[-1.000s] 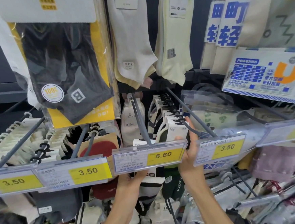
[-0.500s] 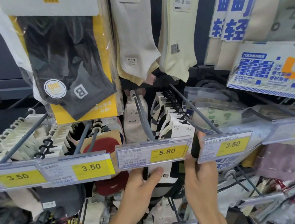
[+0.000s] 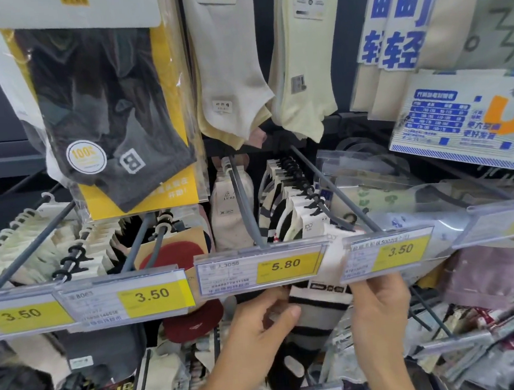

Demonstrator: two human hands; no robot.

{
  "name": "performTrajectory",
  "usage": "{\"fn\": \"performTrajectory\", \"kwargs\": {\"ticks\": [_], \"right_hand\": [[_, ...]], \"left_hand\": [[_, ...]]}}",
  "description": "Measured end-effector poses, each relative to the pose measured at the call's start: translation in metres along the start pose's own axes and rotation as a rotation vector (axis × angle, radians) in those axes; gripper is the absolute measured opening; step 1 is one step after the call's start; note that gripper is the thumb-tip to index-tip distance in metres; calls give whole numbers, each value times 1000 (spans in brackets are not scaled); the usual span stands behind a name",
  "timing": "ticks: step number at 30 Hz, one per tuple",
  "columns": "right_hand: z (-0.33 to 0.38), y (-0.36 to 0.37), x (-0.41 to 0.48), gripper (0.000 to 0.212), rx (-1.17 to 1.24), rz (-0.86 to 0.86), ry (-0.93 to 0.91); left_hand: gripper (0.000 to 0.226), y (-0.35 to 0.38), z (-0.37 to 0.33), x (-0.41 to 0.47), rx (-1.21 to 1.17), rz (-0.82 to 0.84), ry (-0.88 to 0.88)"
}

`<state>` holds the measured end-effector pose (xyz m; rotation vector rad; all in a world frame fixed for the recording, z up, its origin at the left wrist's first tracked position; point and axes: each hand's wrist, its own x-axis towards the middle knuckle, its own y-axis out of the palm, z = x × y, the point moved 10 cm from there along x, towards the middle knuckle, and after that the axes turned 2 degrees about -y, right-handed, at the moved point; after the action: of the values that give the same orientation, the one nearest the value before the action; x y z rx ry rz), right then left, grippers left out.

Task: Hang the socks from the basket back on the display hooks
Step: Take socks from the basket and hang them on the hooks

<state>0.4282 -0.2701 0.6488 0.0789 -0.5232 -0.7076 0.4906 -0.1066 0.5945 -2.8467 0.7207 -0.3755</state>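
A black, white and grey striped sock pair (image 3: 317, 313) hangs just under the price tags, at the front of the display hook (image 3: 314, 193) that carries a row of similar socks on black hangers. My left hand (image 3: 257, 327) pinches the sock's left edge, thumb on its front. On the sock's right edge is my right hand (image 3: 379, 314), fingers curled up behind the 3.50 price tag (image 3: 386, 254), where their tips are hidden. No basket is in view.
Neighbouring hook rods (image 3: 245, 205) stick out toward me, each ending in a plastic price strip such as the 5.80 tag (image 3: 261, 268). Packaged dark socks (image 3: 104, 108) and pale socks (image 3: 231, 73) hang above. More packets crowd the lower rows and the right side.
Both hands dropped from hook level to below the price tags. The right hand left the hook's tip, and the striped sock now hangs lower between the hands.
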Motion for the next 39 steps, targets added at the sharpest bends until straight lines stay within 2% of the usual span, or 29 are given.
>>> {"fn": "performTrajectory", "kwargs": {"ticks": [5,9,13,15,17,20,21,24,27,31,33,35,39], "right_hand": [[12,15,13,39,-131,109,-127],[10,16,16,55,-159,113,-175],[3,21,20,52,-211,135,-174],[0,23,19,59,-289,160,-187],[-13,22,16,57,-375,196,-129],[-31,10,-6,30,-436,172,-21],[-33,3,-20,31,-434,147,-4],[-36,-23,-72,45,-492,71,30],[-54,-55,-134,36,-526,0,150],[-91,-93,-234,26,-601,-72,379],[-109,-112,-287,24,-642,-102,509],[-123,-129,-336,25,-673,-121,627],[-146,-168,-415,28,-736,-131,800]], "left_hand": [[7,-1,40,-7,94,-4,-122],[18,6,71,-16,254,60,-191],[17,11,96,-23,312,112,-258],[16,14,104,-29,323,140,-274],[15,16,110,-35,374,151,-281],[37,10,104,-45,492,62,-246],[38,10,95,-48,500,34,-201],[22,13,81,-60,425,-13,-141],[15,25,88,-75,386,24,-172],[14,53,84,-108,383,102,2],[14,77,82,-133,436,163,140],[15,106,91,-160,410,278,187],[14,174,153,-226,352,641,-4]]}}
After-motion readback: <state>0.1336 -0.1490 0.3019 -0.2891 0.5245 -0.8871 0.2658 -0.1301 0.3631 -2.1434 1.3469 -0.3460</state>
